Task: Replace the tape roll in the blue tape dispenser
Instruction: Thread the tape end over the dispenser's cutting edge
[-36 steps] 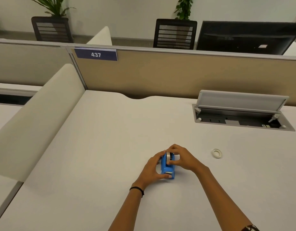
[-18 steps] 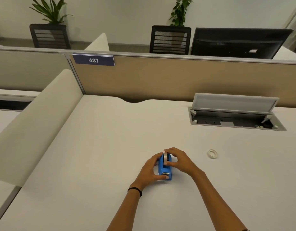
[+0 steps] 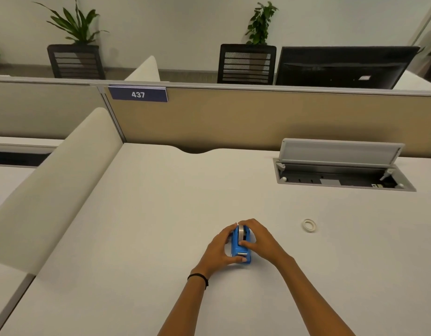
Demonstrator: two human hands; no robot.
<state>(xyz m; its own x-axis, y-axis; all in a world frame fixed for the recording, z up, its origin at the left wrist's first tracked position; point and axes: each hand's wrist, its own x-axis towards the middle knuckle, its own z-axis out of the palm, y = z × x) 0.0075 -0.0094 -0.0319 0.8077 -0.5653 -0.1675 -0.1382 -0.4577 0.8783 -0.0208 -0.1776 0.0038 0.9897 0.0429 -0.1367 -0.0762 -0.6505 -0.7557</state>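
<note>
1. Blue tape dispenser point(image 3: 241, 248) is the task object; listing runs large to small, so the desk point(image 3: 141, 238) comes first: a pale, flat top on which the dispenser stands, near the front centre.
2. Beige partition point(image 3: 234, 122) is seen along the desk's far edge, with a dark "437" label point(image 3: 138, 94) at its top left.
3. Open cable tray point(image 3: 343, 178) is set into the desk at far right, its lid tilted up, well apart from the hands.
4. Left hand point(image 3: 219, 251) is curled against the dispenser's left side, thumb tip pressed at the near end, fingertips at the top rear.
5. Right hand point(image 3: 260, 241) is wrapped over the right side, fingers arched over the top, thumb laid on the dispenser's upper face.
6. Dispenser is thus clamped between both hands, upright on the desk, cutter end toward the person.
7. Tape roll point(image 3: 241, 232) is seated in the dispenser's rear, its grey edge showing between the fingertips of both hands.
8. Spare white ring point(image 3: 309, 225) lies flat on the desk to the right, clear of the right hand.
9. Black band point(image 3: 198, 278) is worn on the left wrist.
</note>
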